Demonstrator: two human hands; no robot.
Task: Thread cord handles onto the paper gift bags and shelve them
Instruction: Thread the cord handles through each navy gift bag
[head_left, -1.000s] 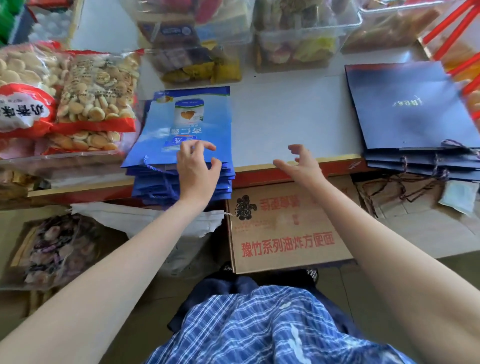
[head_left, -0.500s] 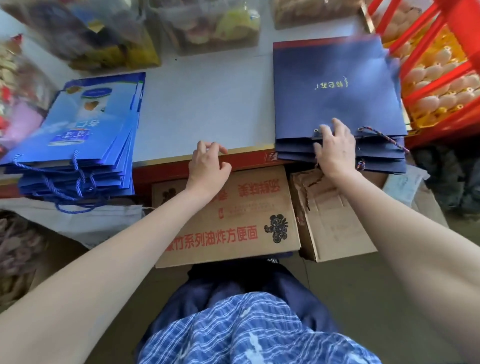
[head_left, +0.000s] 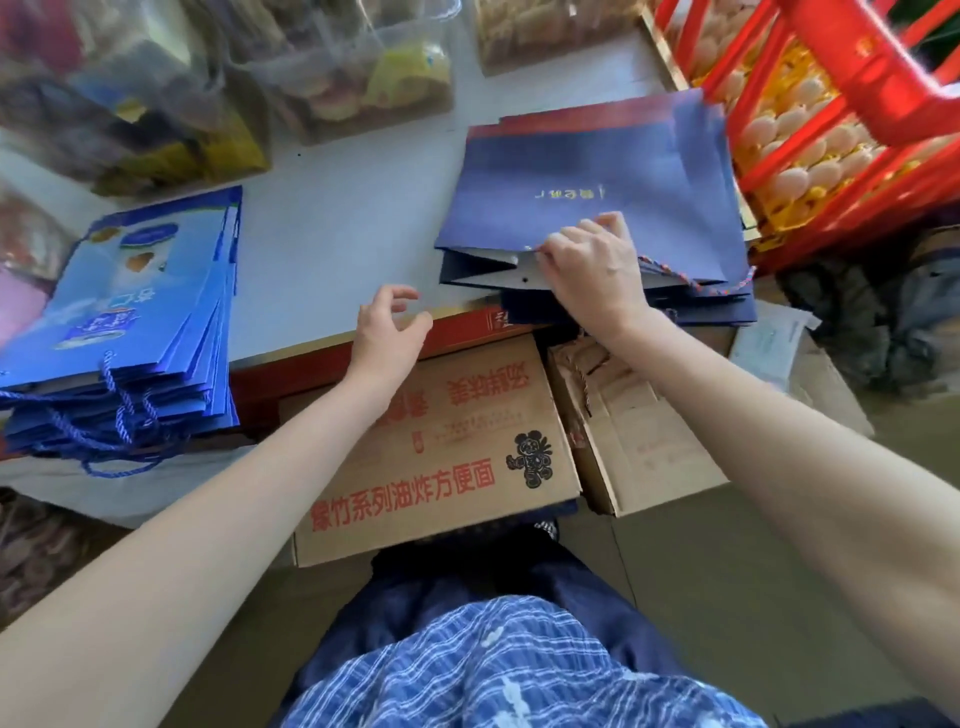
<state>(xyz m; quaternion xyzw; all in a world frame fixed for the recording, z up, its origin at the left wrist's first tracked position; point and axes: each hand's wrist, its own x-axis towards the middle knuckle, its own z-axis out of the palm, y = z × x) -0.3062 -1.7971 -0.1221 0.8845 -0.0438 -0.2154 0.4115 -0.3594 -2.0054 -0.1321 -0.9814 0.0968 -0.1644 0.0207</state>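
Lifted since a moment ago: top flat navy paper gift bag (head_left: 587, 176) on desk (head_left: 337, 228), mouth edge pinched by right hand (head_left: 592, 270); left hand (head_left: 387, 332) loosely spread, empty; risk: twisted cord handle (head_left: 691, 278) snagging, dragging stack off

A flat stack of navy paper gift bags (head_left: 587, 176) lies right; a light-blue stack (head_left: 124, 312), cord-handled, lies left.

Small shop, egg crates (head_left: 810, 130) (red), bagged snacks (head_left: 358, 78)
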